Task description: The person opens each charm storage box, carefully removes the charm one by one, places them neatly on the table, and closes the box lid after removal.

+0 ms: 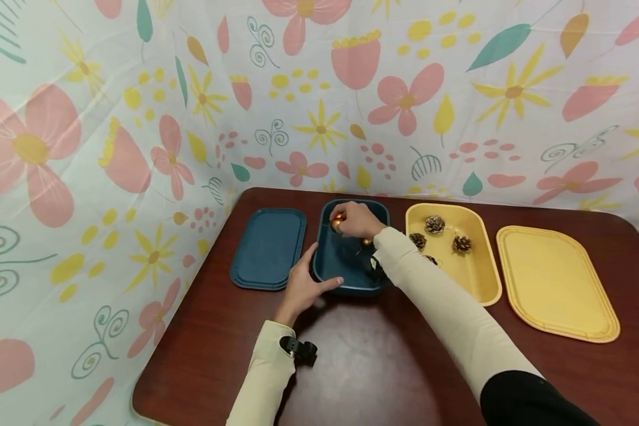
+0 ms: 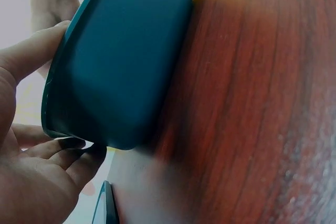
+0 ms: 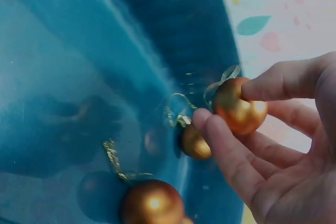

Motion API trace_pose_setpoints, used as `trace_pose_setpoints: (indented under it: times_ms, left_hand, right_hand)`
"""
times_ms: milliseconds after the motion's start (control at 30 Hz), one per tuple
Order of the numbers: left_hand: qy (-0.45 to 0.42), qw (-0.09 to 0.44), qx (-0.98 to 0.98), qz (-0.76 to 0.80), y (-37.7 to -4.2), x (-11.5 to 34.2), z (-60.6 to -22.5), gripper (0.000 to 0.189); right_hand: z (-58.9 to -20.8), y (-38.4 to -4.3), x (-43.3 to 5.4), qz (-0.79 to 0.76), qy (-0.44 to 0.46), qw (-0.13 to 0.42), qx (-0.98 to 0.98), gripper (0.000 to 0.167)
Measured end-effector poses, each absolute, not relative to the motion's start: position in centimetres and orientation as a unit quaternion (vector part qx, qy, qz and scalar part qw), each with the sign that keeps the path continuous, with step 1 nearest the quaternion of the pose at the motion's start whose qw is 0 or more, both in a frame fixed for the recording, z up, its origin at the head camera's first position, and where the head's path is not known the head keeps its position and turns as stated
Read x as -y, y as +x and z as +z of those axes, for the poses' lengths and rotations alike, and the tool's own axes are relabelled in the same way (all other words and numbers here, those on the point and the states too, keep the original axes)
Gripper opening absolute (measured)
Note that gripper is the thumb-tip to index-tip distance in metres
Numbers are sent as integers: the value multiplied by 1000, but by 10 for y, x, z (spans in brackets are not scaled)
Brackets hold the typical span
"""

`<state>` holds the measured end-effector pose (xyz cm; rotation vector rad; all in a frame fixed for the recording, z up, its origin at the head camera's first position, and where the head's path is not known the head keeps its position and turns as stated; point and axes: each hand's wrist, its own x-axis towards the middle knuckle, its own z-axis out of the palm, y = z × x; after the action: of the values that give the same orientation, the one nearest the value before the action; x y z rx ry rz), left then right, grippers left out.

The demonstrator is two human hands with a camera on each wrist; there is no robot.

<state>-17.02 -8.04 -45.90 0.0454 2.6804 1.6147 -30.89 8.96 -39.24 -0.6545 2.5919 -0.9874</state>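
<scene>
My right hand (image 1: 358,220) is over the far left part of an open blue plastic box (image 1: 334,260), pinching a shiny gold bauble (image 3: 240,107) with a thin looped string. Below it in the right wrist view, a smaller gold bauble (image 3: 196,144) lies by the box wall. A larger gold bauble (image 3: 152,204) rests on the box floor with its glittery cord. My left hand (image 1: 305,284) holds the box's near left corner. Its thumb (image 2: 39,51) lies along the rim, and the fingers (image 2: 89,163) touch the outer side.
A blue lid (image 1: 268,248) lies left of the box. To the right stands a yellow box (image 1: 471,272) holding several pine cones (image 1: 435,225); my right sleeve (image 1: 442,302) hides part of it. A yellow lid (image 1: 559,284) lies farther right. Patterned cloth hangs behind the brown table (image 1: 362,367).
</scene>
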Motion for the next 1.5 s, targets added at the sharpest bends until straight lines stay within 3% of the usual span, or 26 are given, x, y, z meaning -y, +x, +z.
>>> trace_pose_setpoints:
  times_ms: [133,400,767,1033,1500]
  left_hand:
    - [15,8,-855,518,-170,82,-458,99]
    - [18,10,-852,523,-167,83,-458,99]
    - [33,13,-859,511,-165,86,-458,106]
    - [47,24,-867,495,-167,89,-456,112]
    - [48,33,-881,469,-174,83,-454,115]
  right_hand:
    - [-379,-300,-97,-372,-226,164,-886,37]
    - [-370,-286,-110,-348,-262,110,-894,34]
    - [-351,-256,-135,-397,-284,142,-861,40]
    - [-353,-231,-151,-405,-309,122,-852,29]
    - [-375,-171,-162,-485,-333,137,-797,27]
